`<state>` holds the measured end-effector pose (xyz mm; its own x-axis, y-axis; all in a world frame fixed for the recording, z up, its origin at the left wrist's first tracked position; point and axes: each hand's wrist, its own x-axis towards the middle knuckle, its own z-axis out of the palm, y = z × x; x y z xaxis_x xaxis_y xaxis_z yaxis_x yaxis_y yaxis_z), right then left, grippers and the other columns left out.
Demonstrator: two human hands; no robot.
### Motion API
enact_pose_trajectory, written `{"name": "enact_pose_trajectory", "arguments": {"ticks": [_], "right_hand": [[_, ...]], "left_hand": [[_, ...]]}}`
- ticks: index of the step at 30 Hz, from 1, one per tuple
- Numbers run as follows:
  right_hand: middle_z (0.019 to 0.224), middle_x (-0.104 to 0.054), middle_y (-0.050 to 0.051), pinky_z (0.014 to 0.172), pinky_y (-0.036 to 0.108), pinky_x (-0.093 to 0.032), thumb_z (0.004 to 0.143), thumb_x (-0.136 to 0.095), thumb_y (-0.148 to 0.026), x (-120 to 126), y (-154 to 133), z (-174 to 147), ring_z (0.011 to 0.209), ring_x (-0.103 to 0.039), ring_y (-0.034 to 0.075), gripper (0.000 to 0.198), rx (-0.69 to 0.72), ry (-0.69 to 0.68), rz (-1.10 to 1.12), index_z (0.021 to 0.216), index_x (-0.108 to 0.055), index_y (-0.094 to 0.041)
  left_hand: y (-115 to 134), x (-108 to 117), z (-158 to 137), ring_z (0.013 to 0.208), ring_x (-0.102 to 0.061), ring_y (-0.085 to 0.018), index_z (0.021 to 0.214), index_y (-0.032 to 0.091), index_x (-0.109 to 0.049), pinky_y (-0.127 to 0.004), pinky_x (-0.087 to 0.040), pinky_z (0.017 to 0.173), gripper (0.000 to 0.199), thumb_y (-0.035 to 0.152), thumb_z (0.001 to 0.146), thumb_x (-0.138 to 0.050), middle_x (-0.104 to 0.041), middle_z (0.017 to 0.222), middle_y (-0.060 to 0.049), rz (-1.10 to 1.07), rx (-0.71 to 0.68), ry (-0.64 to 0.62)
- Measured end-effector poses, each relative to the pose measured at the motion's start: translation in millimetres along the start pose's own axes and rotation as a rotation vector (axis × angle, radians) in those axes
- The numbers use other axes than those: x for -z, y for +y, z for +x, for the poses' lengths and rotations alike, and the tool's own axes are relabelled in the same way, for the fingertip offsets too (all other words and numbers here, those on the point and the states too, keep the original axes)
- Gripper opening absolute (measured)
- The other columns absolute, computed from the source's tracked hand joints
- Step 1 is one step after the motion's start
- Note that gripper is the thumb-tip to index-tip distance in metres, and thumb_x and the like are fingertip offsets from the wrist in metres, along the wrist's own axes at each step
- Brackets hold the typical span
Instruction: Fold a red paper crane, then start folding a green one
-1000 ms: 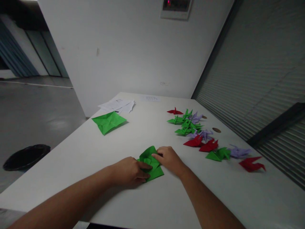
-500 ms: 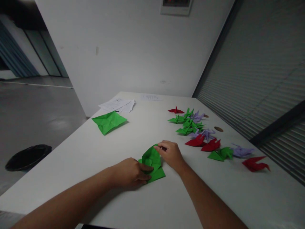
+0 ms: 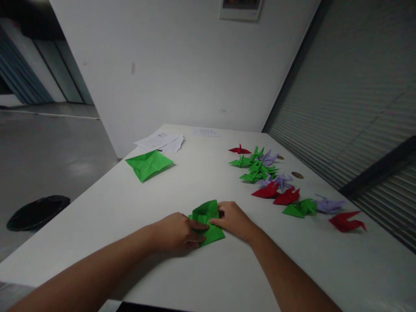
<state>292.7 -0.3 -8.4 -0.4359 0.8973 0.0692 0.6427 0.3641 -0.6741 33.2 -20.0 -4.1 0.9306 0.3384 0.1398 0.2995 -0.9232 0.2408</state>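
A partly folded sheet of green origami paper (image 3: 212, 234) lies on the white table, its far flap standing up. From the left, my left hand (image 3: 178, 232) presses two fingers onto its lower part, holding it against the tabletop. My right hand (image 3: 234, 220) grips the raised flap at its right side, thumb on the inner face and the other fingers curled behind. Part of the sheet's left side is hidden under my left hand.
Another creased green sheet (image 3: 149, 164) lies at the left near printed papers (image 3: 159, 141). Along the right are several folded cranes: green (image 3: 258, 171), red (image 3: 287, 197) and purple (image 3: 329, 204). A black-lined bin (image 3: 39, 212) stands on the floor left of the table (image 3: 107, 225).
My right hand has slid down from the flap's top corner to its right edge, thumb moving inward. The flap sits lower and more open. My left hand stays in place.
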Motion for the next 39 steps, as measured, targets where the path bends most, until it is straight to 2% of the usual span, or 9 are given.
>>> {"name": "enact_pose_trajectory", "arguments": {"ticks": [6,11,18,23,27,34,37,39], "right_hand": [[0.074,-0.075,0.002,0.059,0.026,-0.038,0.078,-0.077,-0.013,0.1,-1.6,-4.2,0.065,-0.062,0.017,0.004,-0.001,-0.016,-0.061,0.077,-0.077,-0.017],[0.074,-0.075,0.003,0.060,0.027,-0.036,0.081,-0.076,-0.015,-0.7,0.5,-2.1,0.065,-0.062,0.017,0.006,0.005,-0.005,-0.092,0.076,-0.077,-0.018],[0.062,-0.065,0.000,0.057,0.027,-0.029,0.087,-0.075,-0.023,1.2,-1.5,-1.4,0.057,-0.052,0.014,0.026,0.003,0.033,-0.172,0.062,-0.067,-0.017],[0.057,-0.052,-0.004,0.056,0.027,-0.026,0.088,-0.074,-0.027,0.4,1.6,0.5,0.054,-0.045,0.012,0.038,0.011,0.092,-0.159,0.056,-0.055,-0.018],[0.056,-0.045,-0.005,0.057,0.027,-0.027,0.090,-0.070,-0.026,-0.2,4.4,2.0,0.056,-0.044,0.012,0.041,0.091,0.197,-0.113,0.056,-0.048,-0.019],[0.061,-0.054,-0.002,0.061,0.027,-0.034,0.093,-0.064,-0.028,6.5,-0.7,1.1,0.059,-0.050,0.014,0.030,0.193,0.396,-0.005,0.065,-0.060,-0.019],[0.062,-0.056,-0.002,0.061,0.026,-0.035,0.092,-0.067,-0.028,8.0,-1.7,0.3,0.059,-0.050,0.014,0.028,0.172,0.396,0.003,0.066,-0.062,-0.018],[0.062,-0.056,-0.002,0.060,0.026,-0.034,0.089,-0.071,-0.027,8.0,-1.6,0.0,0.059,-0.051,0.013,0.028,0.137,0.346,-0.009,0.064,-0.061,-0.018]], "left_hand": [[0.6,-1.4,0.0,0.084,-0.075,-0.021,0.117,0.032,-0.075,-0.031,-0.058,0.072,0.022,0.029,0.098,-0.064,-0.071,0.135,-0.007,-0.053,0.006,0.022],[0.9,0.3,0.4,0.087,-0.076,-0.022,0.119,0.033,-0.075,-0.031,-0.058,0.072,0.023,0.030,0.099,-0.063,-0.070,0.138,-0.006,-0.017,0.012,-0.007],[-0.1,0.5,0.5,0.090,-0.077,-0.023,0.120,0.031,-0.075,-0.032,-0.059,0.070,0.024,0.034,0.101,-0.062,-0.068,0.142,-0.005,0.077,-0.006,-0.058],[-3.8,-1.3,-1.6,0.092,-0.077,-0.024,0.120,0.029,-0.075,-0.032,-0.058,0.070,0.024,0.033,0.100,-0.063,-0.068,0.141,-0.006,0.075,-0.082,-0.024],[-6.1,-3.9,-2.7,0.090,-0.077,-0.023,0.120,0.029,-0.075,-0.033,-0.057,0.068,0.024,0.032,0.099,-0.063,-0.069,0.140,-0.006,0.070,-0.116,0.008],[-5.0,-4.2,-2.0,0.087,-0.077,-0.023,0.120,0.030,-0.075,-0.034,-0.057,0.068,0.025,0.031,0.098,-0.064,-0.068,0.143,-0.004,0.063,-0.109,-0.020],[-1.9,-2.0,-1.5,0.089,-0.077,-0.024,0.121,0.031,-0.074,-0.034,-0.057,0.069,0.025,0.031,0.099,-0.062,-0.066,0.144,-0.004,0.065,-0.088,-0.042],[1.0,-0.1,-0.7,0.092,-0.077,-0.025,0.122,0.031,-0.074,-0.034,-0.058,0.072,0.026,0.032,0.099,-0.062,-0.066,0.144,-0.004,0.061,-0.051,-0.042]]}}
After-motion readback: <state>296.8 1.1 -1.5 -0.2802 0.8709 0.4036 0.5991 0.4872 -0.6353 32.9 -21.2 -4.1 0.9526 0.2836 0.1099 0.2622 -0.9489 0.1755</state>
